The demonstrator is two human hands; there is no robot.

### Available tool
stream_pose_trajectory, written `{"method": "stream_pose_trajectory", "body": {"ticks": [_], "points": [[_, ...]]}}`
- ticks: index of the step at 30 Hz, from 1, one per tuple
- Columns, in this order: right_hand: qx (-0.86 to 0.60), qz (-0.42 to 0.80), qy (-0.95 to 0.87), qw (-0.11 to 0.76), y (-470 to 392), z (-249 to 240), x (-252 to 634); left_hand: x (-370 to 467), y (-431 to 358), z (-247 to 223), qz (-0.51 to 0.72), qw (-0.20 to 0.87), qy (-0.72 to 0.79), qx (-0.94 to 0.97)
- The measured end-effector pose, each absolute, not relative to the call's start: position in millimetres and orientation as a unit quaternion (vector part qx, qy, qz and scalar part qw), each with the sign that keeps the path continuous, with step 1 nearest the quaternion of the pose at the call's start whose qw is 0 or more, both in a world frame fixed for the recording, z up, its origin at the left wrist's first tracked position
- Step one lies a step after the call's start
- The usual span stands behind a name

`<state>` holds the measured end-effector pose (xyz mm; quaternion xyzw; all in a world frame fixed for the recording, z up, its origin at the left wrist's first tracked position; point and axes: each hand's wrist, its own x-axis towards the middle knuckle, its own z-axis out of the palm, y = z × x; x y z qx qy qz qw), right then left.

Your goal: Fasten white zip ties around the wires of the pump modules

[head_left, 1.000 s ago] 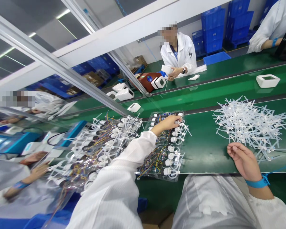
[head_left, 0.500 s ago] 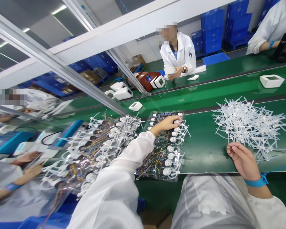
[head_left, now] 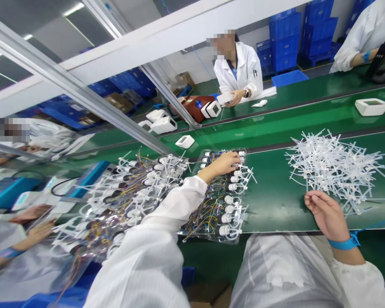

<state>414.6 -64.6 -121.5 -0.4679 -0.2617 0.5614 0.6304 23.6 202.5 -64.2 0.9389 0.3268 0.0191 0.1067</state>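
Observation:
My left hand (head_left: pixel 223 165) reaches over the bagged wired parts (head_left: pixel 226 218) with white caps, its fingers closed at one white cap near the top of the row. What the fingertips pinch is too small to make out. White loops hang from several of the caps along the right edge. My right hand (head_left: pixel 329 214), with a blue wrist strap, rests palm up at the bench's front edge, its fingers curled together. Just beyond it lies a heap of loose white cable ties (head_left: pixel 336 167). Whether the right fingertips hold anything is hidden.
More bagged wired parts (head_left: pixel 141 192) lie to the left, beside a co-worker's hands (head_left: pixel 40 229). White devices (head_left: pixel 185 141) (head_left: pixel 371 107) sit on the green belt behind. A person (head_left: pixel 239 70) works opposite. A metal frame crosses the upper left.
My left hand has shifted slightly left and up from the cap with loops. The white devices on the belt have moved right. My right hand stays nearly still.

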Motion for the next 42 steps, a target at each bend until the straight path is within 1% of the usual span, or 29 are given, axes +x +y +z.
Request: {"method": "stream_pose_trajectory", "body": {"ticks": [3, 13, 17, 23, 33, 42], "points": [[-0.464, 0.562, -0.265, 0.631, -64.4, -121.4, 414.7, 24.8, 200.7, -62.3, 0.018, 0.096, 0.316, 0.944], [-0.467, 0.559, -0.248, 0.638, -64.0, -116.5, 412.2, 21.6, 209.3, -54.2, -0.007, 0.114, 0.294, 0.949], [-0.468, 0.560, -0.252, 0.635, -64.4, -116.0, 412.8, 21.8, 207.5, -52.7, 0.009, 0.120, 0.308, 0.944], [-0.471, 0.564, -0.254, 0.629, -64.4, -115.3, 413.2, 23.1, 206.3, -51.8, 0.027, 0.156, 0.323, 0.933], [-0.468, 0.563, -0.253, 0.632, -64.0, -113.6, 412.7, 24.3, 206.2, -60.9, 0.034, 0.147, 0.338, 0.929], [-0.463, 0.566, -0.254, 0.633, -64.3, -116.8, 412.7, 15.8, 205.8, -46.3, 0.075, 0.124, 0.387, 0.911]]}}
